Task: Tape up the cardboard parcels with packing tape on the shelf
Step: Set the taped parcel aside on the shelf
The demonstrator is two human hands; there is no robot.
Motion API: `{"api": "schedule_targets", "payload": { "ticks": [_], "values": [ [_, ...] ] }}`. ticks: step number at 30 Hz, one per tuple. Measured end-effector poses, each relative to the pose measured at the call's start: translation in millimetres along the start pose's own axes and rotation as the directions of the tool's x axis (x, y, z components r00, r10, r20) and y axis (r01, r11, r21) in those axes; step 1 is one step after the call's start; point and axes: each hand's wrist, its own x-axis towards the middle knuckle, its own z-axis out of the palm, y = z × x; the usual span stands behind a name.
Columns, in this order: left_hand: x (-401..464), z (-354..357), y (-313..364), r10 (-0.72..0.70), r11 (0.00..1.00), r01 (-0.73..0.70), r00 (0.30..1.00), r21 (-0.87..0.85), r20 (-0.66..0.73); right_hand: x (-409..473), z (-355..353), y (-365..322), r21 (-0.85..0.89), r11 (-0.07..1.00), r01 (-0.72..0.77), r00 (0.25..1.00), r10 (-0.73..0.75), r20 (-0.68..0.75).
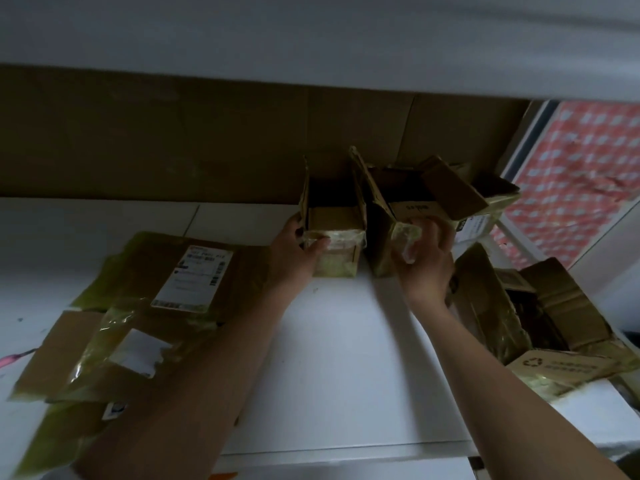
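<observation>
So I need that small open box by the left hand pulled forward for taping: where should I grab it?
Grip the small open box across its near end from the front. Its flaps stand upright and look floppy; the left hand already holds the near left corner.

**What sits where on our shelf**

On the shelf (339,358) we find two open boxes side by side at the back. Our left hand (294,251) holds the left open box (334,233), and our right hand (424,261) is at the right open box (391,220). Behind them stands a cardboard backing (173,140). To the left lie flattened parcels (156,306); to the right, beside the right forearm, lies another opened box (554,327).
</observation>
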Motion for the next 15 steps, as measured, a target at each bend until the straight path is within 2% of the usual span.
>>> {"api": "schedule_targets", "payload": {
  "ticks": [9, 13, 15],
  "values": [
    [15.1, 10.2, 8.2, -0.045, 0.994, 0.042, 0.998, 0.1, 0.035, 15.1, 12.8, -3.8, 0.081, 0.983, -0.167, 0.984, 0.161, 0.077],
    [9.2, 1.5, 13.0, -0.09, 0.973, 0.076, 0.994, 0.219, 0.057, 16.6, 2.3, -5.3, 0.089, 0.984, -0.153, 0.977, 0.136, 0.165],
    [3.3, -11.1, 16.2, -0.054, 0.958, 0.027, 0.995, 0.285, 0.087, 15.4, -8.2, -8.1, 0.08, 0.99, -0.113, 0.968, 0.092, 0.234]
  ]
}}
